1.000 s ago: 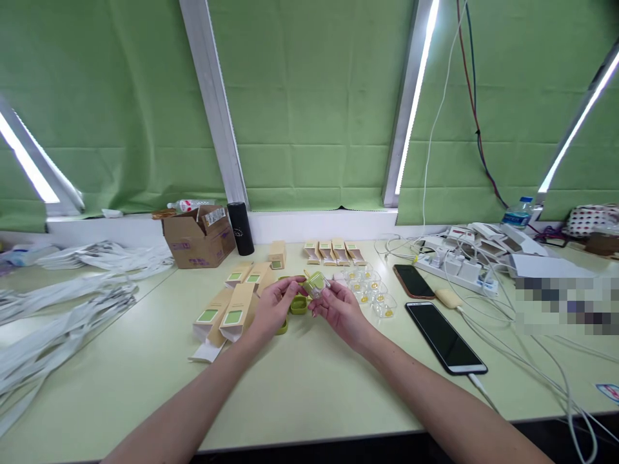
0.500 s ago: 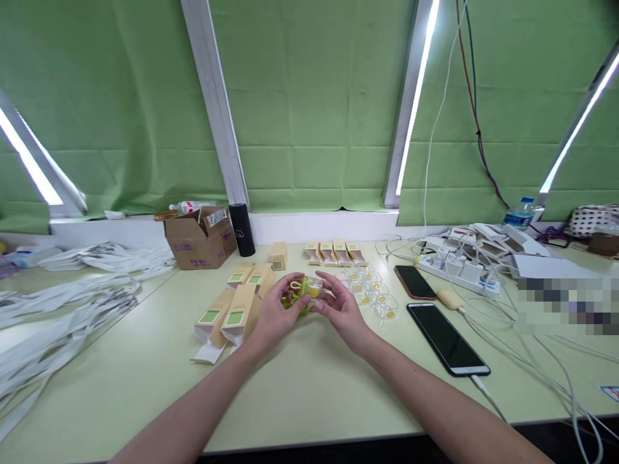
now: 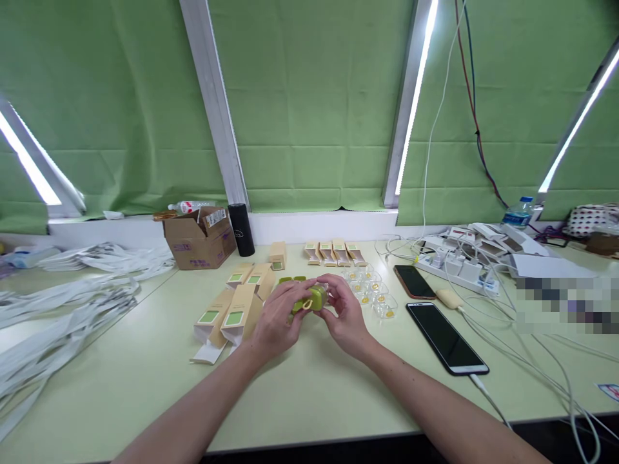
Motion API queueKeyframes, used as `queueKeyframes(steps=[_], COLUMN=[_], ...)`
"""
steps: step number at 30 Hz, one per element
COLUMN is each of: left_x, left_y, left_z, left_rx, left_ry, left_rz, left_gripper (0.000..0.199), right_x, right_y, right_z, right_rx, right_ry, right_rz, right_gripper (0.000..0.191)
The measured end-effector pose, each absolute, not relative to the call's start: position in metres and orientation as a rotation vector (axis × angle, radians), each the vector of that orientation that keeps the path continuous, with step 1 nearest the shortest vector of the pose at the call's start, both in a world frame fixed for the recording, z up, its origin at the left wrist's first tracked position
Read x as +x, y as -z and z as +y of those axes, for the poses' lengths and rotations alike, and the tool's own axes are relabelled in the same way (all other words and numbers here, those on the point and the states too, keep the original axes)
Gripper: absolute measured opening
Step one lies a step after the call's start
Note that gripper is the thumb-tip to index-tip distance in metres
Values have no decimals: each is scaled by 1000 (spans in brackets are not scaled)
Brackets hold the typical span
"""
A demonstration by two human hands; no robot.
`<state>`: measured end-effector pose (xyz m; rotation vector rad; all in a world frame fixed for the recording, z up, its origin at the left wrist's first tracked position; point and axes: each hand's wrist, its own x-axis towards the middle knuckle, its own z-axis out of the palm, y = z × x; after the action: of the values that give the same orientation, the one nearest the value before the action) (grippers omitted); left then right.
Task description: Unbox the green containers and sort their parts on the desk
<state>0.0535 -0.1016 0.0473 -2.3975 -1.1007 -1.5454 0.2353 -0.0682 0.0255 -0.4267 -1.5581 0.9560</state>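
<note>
Between both hands is a small green case (image 3: 318,298) with a pale loop hanging from its front. My left hand (image 3: 282,314) grips it from the left, fingers over its top. From the right, my right hand (image 3: 344,314) holds it between thumb and fingers; a clear part shows at its right end. More green pieces (image 3: 293,280) lie just behind my left hand, partly hidden. Several clear containers with yellow bits (image 3: 366,285) are grouped right of my right hand. Several tan boxes with green labels (image 3: 242,312) lie left of my left hand, the nearest with flaps open.
Four-sided small tan cartons (image 3: 334,252) lie in a row at the back, near a cardboard box (image 3: 200,238) and a black cylinder (image 3: 241,230). Two phones (image 3: 447,338), a power strip (image 3: 459,270) and cables are at right. White straps (image 3: 72,322) cover the left.
The green case has turned between the hands, so its green side and loop now face forward. My left fingers have moved over its top, and green pieces behind them have come into view.
</note>
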Motion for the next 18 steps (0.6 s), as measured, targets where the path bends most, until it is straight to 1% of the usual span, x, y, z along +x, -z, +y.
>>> queueKeyframes(steps=[3, 7, 11, 14, 18], left_x=[53, 51, 49, 52, 57], left_y=[-51, -54, -51, -49, -50], left_z=[-106, -107, -104, -105, -104], left_rx=[-2416, -2338, -2303, -2262, -2076], left_ry=[1556, 1575, 1660, 1839, 2219], left_rz=[-1109, -1168, -1251, -1267, -1293], left_gripper=[24, 9, 7, 8, 14], right_x=[238, 241, 242, 242, 244], right_y=[-26, -27, -28, -29, -27], right_z=[-68, -68, -70, -67, -59], right_rx=[-446, -459, -491, -550, -592], right_ry=[-880, -753, -656, -632, -723], right_rz=[-1582, -1677, -1731, -1716, -1627], right_gripper=[42, 44, 46, 45, 44])
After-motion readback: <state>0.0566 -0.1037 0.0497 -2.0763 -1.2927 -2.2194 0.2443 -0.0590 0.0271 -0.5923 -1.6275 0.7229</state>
